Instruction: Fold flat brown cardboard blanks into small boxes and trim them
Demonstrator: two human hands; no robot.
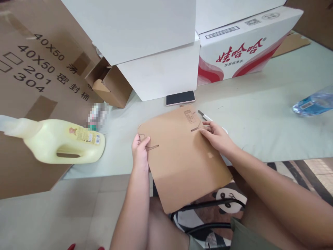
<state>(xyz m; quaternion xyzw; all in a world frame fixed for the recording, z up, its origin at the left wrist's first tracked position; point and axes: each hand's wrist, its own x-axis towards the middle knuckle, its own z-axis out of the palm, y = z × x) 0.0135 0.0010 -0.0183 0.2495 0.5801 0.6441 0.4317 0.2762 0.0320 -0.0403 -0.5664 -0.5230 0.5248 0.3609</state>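
A flat piece of brown cardboard (pixel 182 163) is held tilted over the table's front edge, its lower part above my lap. It has a slot cut near each side and a small printed mark at the top right. My left hand (pixel 140 146) grips its left edge, thumb on top beside one slot. My right hand (pixel 215 136) pinches the right edge beside the other slot. Just beyond the right hand lies a utility knife (pixel 205 115) with a white handle, partly hidden. A phone (pixel 180 98) with a dark screen lies behind the cardboard.
White boxes (pixel 161 73) and a red-and-white printed carton (pixel 234 52) stand along the back. At left are a yellow detergent bottle (pixel 47 140), a small open cardboard box (pixel 114 86) and a big carton (pixel 20 97). A clear water bottle (pixel 313 103) lies at right on the pale tablecloth (pixel 260 114).
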